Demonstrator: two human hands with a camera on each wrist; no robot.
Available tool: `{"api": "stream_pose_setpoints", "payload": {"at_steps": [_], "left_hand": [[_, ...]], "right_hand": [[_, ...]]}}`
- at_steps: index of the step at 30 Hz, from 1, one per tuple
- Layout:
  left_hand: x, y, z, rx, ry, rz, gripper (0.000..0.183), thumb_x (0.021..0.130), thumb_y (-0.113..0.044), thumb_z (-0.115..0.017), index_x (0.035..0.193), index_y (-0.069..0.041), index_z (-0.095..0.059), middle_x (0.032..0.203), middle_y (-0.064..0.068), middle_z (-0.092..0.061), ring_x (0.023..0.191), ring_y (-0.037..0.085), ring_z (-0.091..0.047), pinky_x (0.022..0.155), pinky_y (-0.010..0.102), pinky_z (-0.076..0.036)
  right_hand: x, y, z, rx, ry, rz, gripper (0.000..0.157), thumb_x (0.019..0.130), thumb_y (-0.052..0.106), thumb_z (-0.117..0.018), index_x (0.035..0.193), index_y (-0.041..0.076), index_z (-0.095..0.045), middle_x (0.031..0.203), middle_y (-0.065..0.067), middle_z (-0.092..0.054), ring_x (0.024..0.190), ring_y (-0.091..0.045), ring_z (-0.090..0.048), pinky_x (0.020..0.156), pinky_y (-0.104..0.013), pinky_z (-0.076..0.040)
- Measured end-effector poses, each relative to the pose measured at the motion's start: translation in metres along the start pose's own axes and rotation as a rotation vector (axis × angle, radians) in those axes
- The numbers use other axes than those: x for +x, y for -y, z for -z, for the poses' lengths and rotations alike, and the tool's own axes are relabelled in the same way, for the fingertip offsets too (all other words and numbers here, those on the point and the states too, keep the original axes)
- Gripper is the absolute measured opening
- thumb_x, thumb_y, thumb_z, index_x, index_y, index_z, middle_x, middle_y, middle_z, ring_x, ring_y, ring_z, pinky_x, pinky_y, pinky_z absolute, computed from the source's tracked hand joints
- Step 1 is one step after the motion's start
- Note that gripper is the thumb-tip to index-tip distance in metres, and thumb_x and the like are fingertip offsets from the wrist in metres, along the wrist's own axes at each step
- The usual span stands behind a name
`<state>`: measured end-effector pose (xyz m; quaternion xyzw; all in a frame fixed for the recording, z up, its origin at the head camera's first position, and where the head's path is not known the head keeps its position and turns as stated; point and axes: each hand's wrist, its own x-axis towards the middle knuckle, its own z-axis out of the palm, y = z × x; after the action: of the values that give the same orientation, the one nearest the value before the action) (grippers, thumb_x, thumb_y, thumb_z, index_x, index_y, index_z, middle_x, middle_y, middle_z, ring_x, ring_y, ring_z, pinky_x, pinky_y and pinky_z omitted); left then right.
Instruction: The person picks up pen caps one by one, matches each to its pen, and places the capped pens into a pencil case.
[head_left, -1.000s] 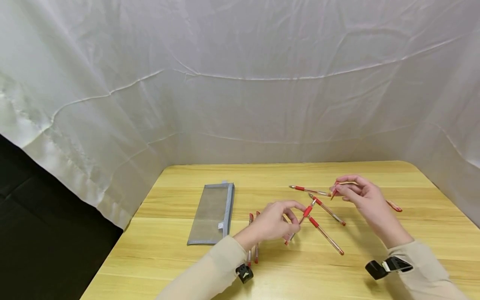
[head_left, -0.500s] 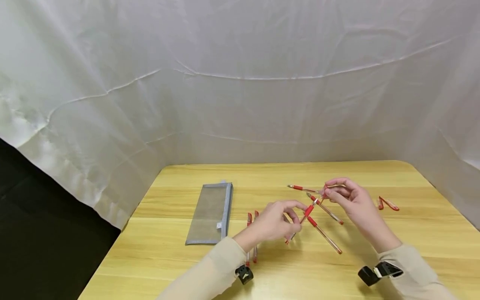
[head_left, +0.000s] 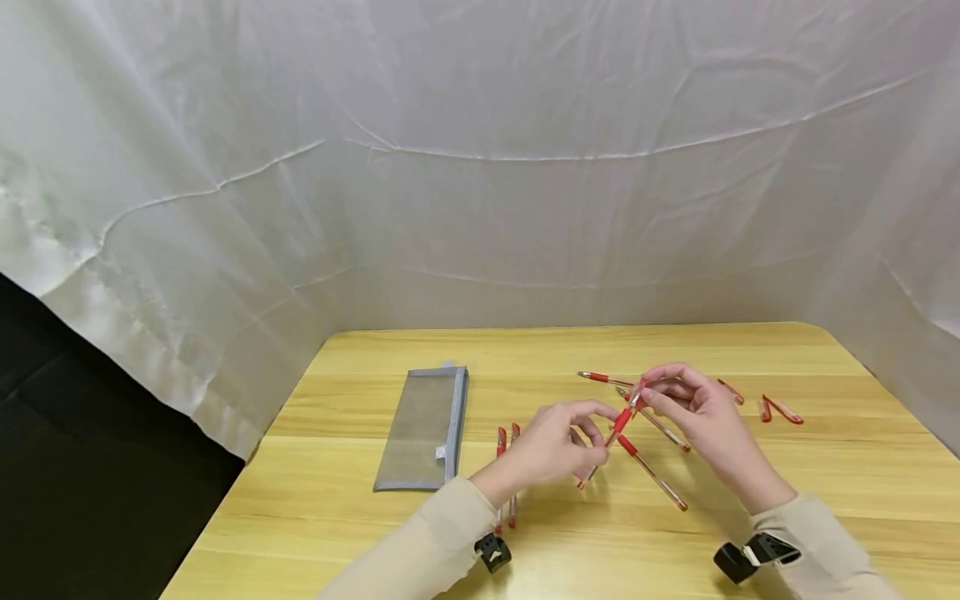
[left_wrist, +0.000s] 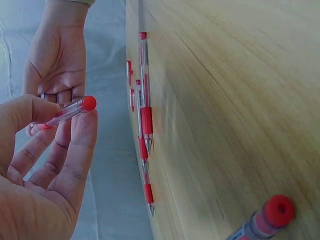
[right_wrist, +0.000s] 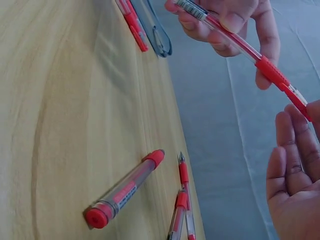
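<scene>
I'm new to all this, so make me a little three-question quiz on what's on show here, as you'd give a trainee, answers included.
1. Name it: what is in the grip of the left hand?
2. True or false: the grey pouch lies to the left of both hands.
3. Count: in the head view, how many loose red caps lie on the table to the right of the right hand?

Key:
1. A pen.
2. True.
3. Three.

Lbls [right_wrist: 194,8] on pens [right_wrist: 235,41] too blurry, no txt legible.
</scene>
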<state>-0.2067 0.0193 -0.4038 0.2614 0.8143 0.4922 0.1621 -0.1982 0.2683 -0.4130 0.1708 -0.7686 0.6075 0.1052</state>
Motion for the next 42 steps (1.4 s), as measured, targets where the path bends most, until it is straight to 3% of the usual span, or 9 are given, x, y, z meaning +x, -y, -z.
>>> {"api": "stream_pose_setpoints", "payload": {"at_steps": [4,13,19,25,31,37,42], "left_hand": [[-0.001,-0.001,-0.001,-0.020,-0.014,0.011,0.049,0.096,-0.004,-0.078,0.137,-0.028,-0.069,0.102,0.004,-0.074,0.060,0.013,-0.071,0.062,0.041,-0.064],[-0.001,-0.004,-0.006,-0.124,-0.032,0.015,0.046,0.094,0.001,-0.077,0.131,-0.026,-0.070,0.093,-0.004,-0.072,0.059,0.014,-0.071,0.062,0.039,-0.065],[0.000,-0.005,-0.008,-0.106,-0.060,-0.002,0.036,0.097,-0.010,-0.079,0.129,-0.024,-0.070,0.092,-0.007,-0.073,0.060,0.013,-0.072,0.061,0.038,-0.064],[-0.001,-0.007,-0.010,-0.134,-0.080,0.012,0.036,0.095,-0.010,-0.082,0.127,-0.023,-0.072,0.089,-0.005,-0.074,0.062,0.014,-0.073,0.061,0.036,-0.065],[0.000,-0.006,-0.008,-0.049,-0.124,-0.035,0.035,0.094,-0.010,-0.083,0.127,-0.020,-0.075,0.091,-0.004,-0.078,0.059,0.007,-0.072,0.059,0.027,-0.061],[-0.003,-0.008,-0.007,0.077,-0.175,-0.067,0.032,0.094,-0.013,-0.084,0.124,-0.022,-0.077,0.088,-0.008,-0.078,0.050,0.005,-0.062,0.047,0.020,-0.047],[-0.005,-0.011,-0.006,0.078,-0.186,-0.064,0.031,0.093,-0.011,-0.084,0.122,-0.022,-0.076,0.086,-0.010,-0.076,0.048,0.005,-0.057,0.047,0.021,-0.046]], "right_hand": [[0.000,-0.001,-0.003,-0.021,-0.013,0.003,0.024,0.106,0.007,-0.067,0.126,-0.004,-0.063,0.106,0.010,-0.077,0.094,-0.006,-0.075,0.085,-0.018,-0.060],[-0.001,0.001,-0.005,-0.046,-0.033,-0.014,0.026,0.104,0.008,-0.070,0.130,0.002,-0.066,0.101,0.008,-0.077,0.089,-0.006,-0.075,0.082,-0.019,-0.061],[-0.001,0.002,-0.005,-0.039,-0.029,-0.016,0.029,0.104,0.008,-0.070,0.132,0.005,-0.069,0.101,0.010,-0.077,0.089,-0.007,-0.076,0.081,-0.019,-0.061],[0.000,0.004,-0.007,-0.110,-0.031,-0.024,0.029,0.103,0.012,-0.073,0.132,0.006,-0.069,0.097,0.012,-0.078,0.085,-0.007,-0.077,0.069,-0.023,-0.059],[0.002,0.008,-0.009,-0.169,-0.039,0.001,0.025,0.102,0.012,-0.075,0.126,0.005,-0.071,0.092,0.011,-0.076,0.076,-0.007,-0.073,0.059,-0.027,-0.053],[0.003,0.010,-0.012,-0.128,-0.042,0.036,0.022,0.099,0.005,-0.077,0.119,-0.001,-0.072,0.094,0.013,-0.078,0.069,-0.008,-0.066,0.054,-0.028,-0.048],[0.003,0.013,-0.014,-0.099,-0.036,0.058,0.022,0.097,0.002,-0.077,0.117,-0.006,-0.071,0.094,0.013,-0.078,0.065,-0.007,-0.061,0.051,-0.030,-0.043]]}}
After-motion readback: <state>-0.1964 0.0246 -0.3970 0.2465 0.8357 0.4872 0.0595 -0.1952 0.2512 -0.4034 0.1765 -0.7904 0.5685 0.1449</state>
